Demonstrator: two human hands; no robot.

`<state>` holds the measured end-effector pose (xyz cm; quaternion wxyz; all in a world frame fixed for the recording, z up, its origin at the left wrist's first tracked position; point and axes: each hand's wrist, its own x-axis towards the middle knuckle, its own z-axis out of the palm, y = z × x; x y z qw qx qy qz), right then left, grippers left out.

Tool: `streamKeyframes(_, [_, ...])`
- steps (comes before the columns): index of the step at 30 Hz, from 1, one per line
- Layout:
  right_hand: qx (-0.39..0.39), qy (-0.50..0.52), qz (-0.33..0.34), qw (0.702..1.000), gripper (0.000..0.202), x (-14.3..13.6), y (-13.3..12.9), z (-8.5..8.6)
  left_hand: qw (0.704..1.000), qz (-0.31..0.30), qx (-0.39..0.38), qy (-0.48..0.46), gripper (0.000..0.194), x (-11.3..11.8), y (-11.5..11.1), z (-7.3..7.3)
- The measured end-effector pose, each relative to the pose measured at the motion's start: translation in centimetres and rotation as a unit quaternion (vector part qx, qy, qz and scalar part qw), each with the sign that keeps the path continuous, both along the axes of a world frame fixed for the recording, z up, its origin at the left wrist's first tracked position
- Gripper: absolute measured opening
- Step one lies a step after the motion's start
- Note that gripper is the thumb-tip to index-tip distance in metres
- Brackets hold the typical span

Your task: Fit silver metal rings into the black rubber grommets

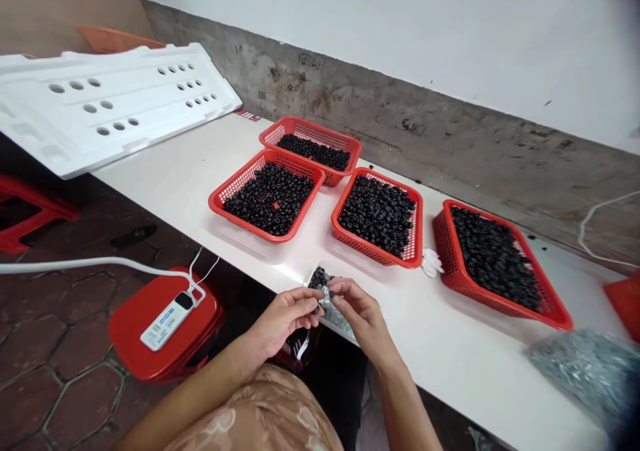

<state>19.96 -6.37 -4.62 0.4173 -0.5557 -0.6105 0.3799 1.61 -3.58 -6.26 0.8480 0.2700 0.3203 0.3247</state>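
Note:
At the near edge of the white table (280,274), my two hands meet with their fingertips close together. My left hand (287,318) is closed in a pinch, and whatever sits between its fingertips is too small to make out. Thumb and forefinger of my right hand (365,314) pinch a small dark piece (331,294), probably one of the black ring-shaped parts. Beneath them lies a small tray (307,283) with black parts (318,278) at its far end and small silvery pieces (337,318) nearer me. My fingers partly cover it.
Red baskets of black ring-shaped parts stand beyond: a left one (215,204), a back one (356,148), a middle one (419,224) and a right one (450,271). A bag of silvery pieces (585,371) lies right. A power strip (167,321) rests on a red stool (130,344).

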Motion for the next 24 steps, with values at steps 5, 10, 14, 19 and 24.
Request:
streamKeyframes(5, [0.0, 0.071, -0.01, 0.997, 0.016, -1.2, -1.7, -0.1, 0.999, -0.025, -0.03, -0.01, 0.031, 0.6, -0.3, 0.9])
streamKeyframes(10, [0.052, -0.018, -0.026, 0.998, 0.016, -1.4, -2.3, 0.1, 0.999, -0.025, -0.047, -0.01, 0.036, 0.5, -0.2, 0.7])
streamKeyframes(14, [0.088, -0.032, -0.022, 0.995, 0.018, -1.7, -2.3, 0.5, 0.999, -0.012, -0.048, -0.007, 0.039, 0.5, -0.2, 0.6])
streamKeyframes(19, [0.11, -0.04, -0.04, 0.992, 0.017, -2.1, -2.1, 0.5, 0.999, -0.006, -0.048, -0.001, 0.038, 0.4, -0.2, 0.8])
streamKeyframes(24, [0.097, -0.021, -0.057, 0.993, 0.015, -2.3, -2.2, 0.2, 0.999, 0.0, -0.049, -0.011, 0.035, 0.5, -0.3, 0.5])
